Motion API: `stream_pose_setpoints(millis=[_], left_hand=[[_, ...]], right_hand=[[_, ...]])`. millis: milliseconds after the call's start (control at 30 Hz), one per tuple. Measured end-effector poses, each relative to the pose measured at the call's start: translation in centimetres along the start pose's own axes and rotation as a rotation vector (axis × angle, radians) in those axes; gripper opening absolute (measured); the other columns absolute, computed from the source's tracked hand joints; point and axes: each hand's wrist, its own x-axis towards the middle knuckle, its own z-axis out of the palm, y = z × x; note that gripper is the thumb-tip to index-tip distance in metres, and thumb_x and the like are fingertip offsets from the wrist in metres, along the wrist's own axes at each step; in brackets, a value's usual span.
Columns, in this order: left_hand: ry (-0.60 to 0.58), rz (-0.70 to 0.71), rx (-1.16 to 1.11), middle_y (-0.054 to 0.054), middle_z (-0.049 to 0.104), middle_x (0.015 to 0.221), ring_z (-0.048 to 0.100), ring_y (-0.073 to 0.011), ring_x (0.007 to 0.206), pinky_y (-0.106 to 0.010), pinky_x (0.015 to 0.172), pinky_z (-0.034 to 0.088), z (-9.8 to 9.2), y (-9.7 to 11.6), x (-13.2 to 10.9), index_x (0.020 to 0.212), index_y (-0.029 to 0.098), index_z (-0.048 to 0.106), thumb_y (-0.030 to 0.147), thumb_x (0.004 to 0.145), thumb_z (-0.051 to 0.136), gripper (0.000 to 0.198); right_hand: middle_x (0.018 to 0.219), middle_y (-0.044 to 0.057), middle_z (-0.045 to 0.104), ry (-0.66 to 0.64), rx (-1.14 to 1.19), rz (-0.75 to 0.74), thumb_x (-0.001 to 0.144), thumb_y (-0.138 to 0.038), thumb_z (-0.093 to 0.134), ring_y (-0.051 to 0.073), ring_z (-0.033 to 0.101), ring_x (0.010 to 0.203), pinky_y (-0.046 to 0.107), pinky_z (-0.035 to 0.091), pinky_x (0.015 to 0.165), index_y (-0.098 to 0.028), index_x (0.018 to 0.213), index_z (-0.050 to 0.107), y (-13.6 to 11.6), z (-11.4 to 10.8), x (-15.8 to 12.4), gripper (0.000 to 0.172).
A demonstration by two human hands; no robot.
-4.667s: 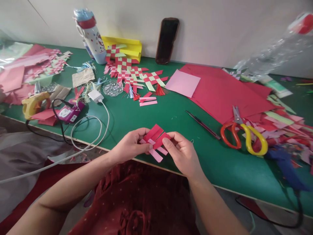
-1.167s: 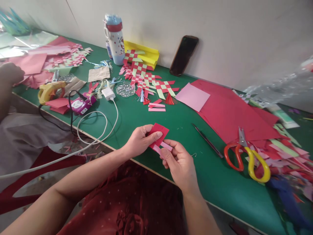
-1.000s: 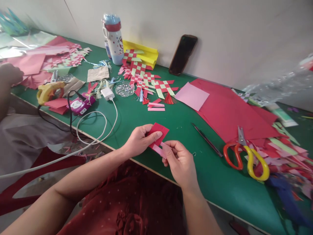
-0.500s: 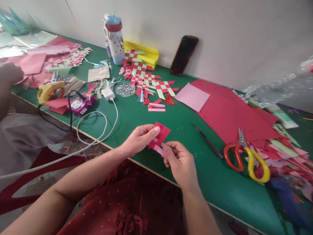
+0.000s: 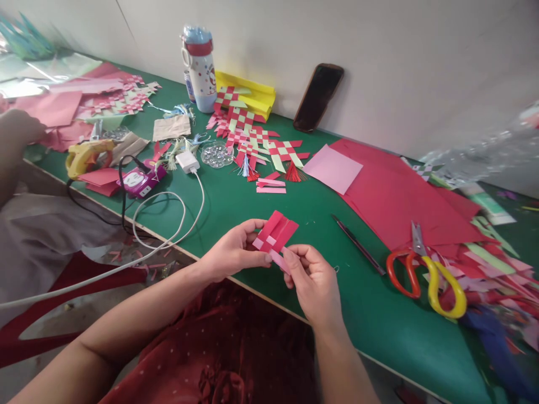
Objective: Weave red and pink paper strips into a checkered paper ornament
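Left hand grip clamped, thumb against fingers, on the left edge of the woven paper piece; right hand grip pinched together on a pink strip projecting from that piece's lower edge; piece held tilted just above the green surface, near its front edge; pen and scissors lie to the right, apart.

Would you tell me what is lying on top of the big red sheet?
A pink square covers the red sheet's left corner, and the scissors' blades overlap its near edge. Whatever lies beneath them is hidden.
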Motion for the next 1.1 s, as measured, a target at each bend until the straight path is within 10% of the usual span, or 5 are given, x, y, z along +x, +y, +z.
stream_pose_setpoints(millis=[1100], left_hand=[[0.027, -0.012, -0.042, -0.003, 0.071, 0.085, 0.069, -0.0137, 0.074, -0.026, 0.072, 0.059, 0.0, 0.2, -0.5, 0.133, 0.016, 0.043, 0.023, 0.073, 0.083, 0.073]], right_hand=[[0.056, -0.004, 0.057, -0.02, -0.048, -0.016, 0.089, -0.051, 0.061, 0.009, 0.051, 0.049, 0.019, 0.043, 0.048, -0.02, 0.087, 0.063, 0.2, 0.2, 0.1, 0.031]])
